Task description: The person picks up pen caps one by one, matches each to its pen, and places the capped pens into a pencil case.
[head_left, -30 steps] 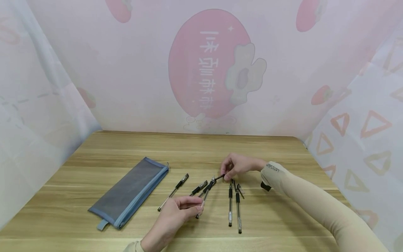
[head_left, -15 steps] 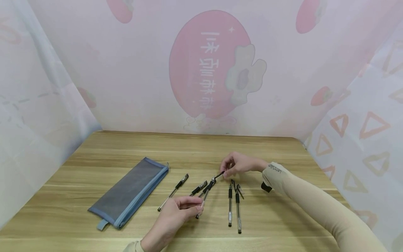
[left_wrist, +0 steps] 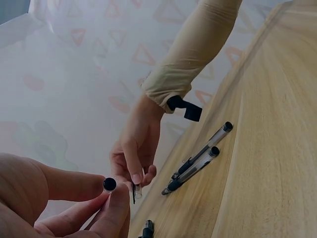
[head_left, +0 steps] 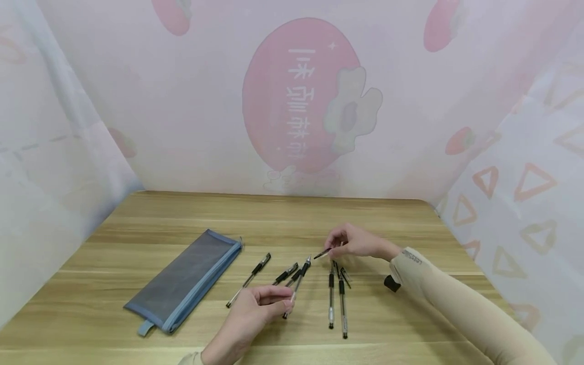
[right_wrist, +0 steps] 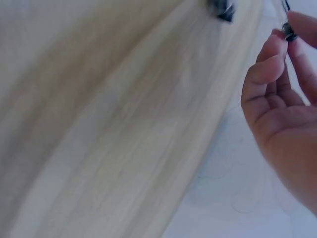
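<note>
My left hand [head_left: 257,309] pinches a clear-barrelled gel pen [head_left: 301,279] near its rear, its black grip and bare silver tip pointing up and away. In the left wrist view the black end plug [left_wrist: 109,185] shows between thumb and fingers. Just right of the pen tip, my right hand [head_left: 358,241] pinches a pen cap [head_left: 322,253] with a dark clip between thumb and fingertips. A small gap separates cap and tip in the head view. The right wrist view shows the cap's dark end [right_wrist: 289,32] at the fingertips.
Left of the held pen lie several similar pens, including a capped pen [head_left: 249,280]. Two pens lie right of it, one a black-gripped pen [head_left: 331,299], with a loose cap [head_left: 346,277] beside them. A blue-grey mesh zip pouch [head_left: 184,281] lies at the left of the wooden table [head_left: 388,324].
My right hand has shifted slightly right and carries the cap away from the pen tip, opening a gap. The left hand and the pens on the table stay nearly unchanged.
</note>
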Action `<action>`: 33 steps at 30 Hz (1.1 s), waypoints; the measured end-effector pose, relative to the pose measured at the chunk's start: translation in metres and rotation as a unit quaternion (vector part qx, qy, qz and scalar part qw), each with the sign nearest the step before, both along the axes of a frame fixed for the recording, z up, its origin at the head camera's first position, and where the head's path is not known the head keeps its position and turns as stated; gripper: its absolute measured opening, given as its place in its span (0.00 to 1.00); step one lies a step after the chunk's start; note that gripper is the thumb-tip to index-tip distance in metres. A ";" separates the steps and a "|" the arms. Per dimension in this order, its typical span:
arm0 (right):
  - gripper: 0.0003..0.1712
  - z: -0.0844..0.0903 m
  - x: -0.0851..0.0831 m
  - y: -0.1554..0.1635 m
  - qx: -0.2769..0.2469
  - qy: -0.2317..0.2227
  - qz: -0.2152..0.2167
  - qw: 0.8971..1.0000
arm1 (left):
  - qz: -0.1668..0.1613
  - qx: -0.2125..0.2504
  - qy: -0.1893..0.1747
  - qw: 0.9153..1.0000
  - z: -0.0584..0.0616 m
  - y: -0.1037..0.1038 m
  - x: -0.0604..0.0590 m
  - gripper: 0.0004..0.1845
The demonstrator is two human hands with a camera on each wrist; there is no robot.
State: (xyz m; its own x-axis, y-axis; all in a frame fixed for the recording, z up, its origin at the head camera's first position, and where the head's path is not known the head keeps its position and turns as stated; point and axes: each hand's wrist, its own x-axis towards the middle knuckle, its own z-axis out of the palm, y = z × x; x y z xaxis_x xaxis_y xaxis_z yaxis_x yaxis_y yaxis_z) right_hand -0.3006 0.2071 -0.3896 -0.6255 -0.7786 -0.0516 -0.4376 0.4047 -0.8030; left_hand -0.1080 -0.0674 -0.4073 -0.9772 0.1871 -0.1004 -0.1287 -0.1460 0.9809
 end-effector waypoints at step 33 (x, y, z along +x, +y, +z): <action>0.18 0.040 0.136 0.016 -0.235 -0.066 -0.323 0.914 | -0.027 -0.023 0.019 0.999 0.007 -0.002 0.006 0.15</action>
